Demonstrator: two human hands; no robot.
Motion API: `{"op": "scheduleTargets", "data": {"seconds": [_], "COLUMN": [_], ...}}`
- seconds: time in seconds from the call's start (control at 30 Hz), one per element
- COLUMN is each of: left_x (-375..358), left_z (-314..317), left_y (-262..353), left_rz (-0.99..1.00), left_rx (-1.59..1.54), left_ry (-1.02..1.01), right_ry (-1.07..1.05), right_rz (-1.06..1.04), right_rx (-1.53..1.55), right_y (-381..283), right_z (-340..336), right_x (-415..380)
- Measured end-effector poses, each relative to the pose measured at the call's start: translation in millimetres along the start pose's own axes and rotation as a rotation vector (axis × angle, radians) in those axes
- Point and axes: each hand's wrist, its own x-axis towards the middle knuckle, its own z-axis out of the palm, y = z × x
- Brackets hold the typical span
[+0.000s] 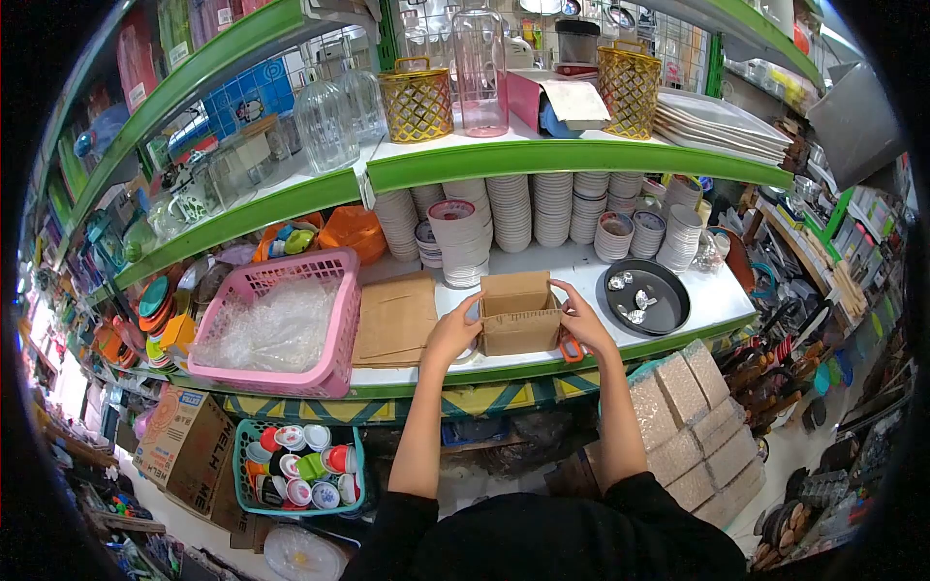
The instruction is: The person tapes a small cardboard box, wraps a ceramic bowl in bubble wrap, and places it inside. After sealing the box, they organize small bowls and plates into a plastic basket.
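A small brown cardboard box [521,334] stands on the white shelf in front of me, its top flaps up and its inside showing. My left hand [453,331] grips its left side, and my right hand [585,325] holds the right side with the fingers at the upper edge. Just under my right hand lies an orange-handled tool [572,351], partly hidden. Flattened cardboard [395,320] rests to the left of the box. On the right sits a round black pan [668,315] with several small silver, shiny pieces [636,316] in it.
A pink basket [346,329] of clear plastic wrap stands at the left. Stacked white bowls [511,213] line the back. Below are a teal basket [360,474] of colourful cups and bubble-wrapped packages [702,421]. Glass jars and gold baskets [417,102] fill the upper shelf.
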Motion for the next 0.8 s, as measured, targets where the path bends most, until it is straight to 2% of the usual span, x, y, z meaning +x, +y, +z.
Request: {"op": "scheduleTargets", "data": {"seconds": [0.13, 0.2, 0.3, 0.33, 0.37, 0.4, 0.53, 0.6, 0.73, 0.8], "left_x": [6.1, 9.2, 9.9, 8.5, 7.0, 7.1, 8.2, 7.8, 6.6, 4.6], "left_z": [-0.7, -1.4, -3.4, -1.8, -1.5, -1.3, -3.7, -6.6, -8.0, -8.8], "left_y": [-2.9, -7.1, -4.6, 0.1, 4.2, 3.6, 3.0, 8.3, 23.4, 26.0], "left_rz": [-0.016, -0.014, -0.012, -0.027, -0.042, -0.042, -0.042, -0.027, -0.083, -0.094], "left_rx": [0.049, 0.040, -0.003, 0.120, 0.244, 0.243, 0.245, 0.258, 0.304, 0.297], "left_ry": [-0.061, -0.078, -0.124, -0.089, -0.053, -0.052, -0.063, -0.076, -0.092, -0.085], "right_ry": [-0.057, -0.153, -0.129, -0.128, -0.126, -0.124, -0.107, -0.136, -0.176, -0.242], "right_rz": [0.002, 0.032, -0.023, -0.023, 0.029, 0.080, 0.052, 0.149, 0.191, -0.007], "right_rx": [-0.026, 0.014, -0.024, -0.025, -0.034, -0.043, 0.010, -0.065, -0.113, -0.190], "right_y": [13.7, 16.5, 10.0, 3.5, -3.4, -9.1, -10.3, -19.4, -28.9, -17.9], "right_z": [-3.8, -4.7, -0.9, -0.2, -1.0, -1.1, -0.8, -3.7, -9.2, -11.3], "right_x": [9.2, 12.9, 10.5, 7.7, 4.7, 2.6, 5.1, 4.3, 0.2, 3.8]}}
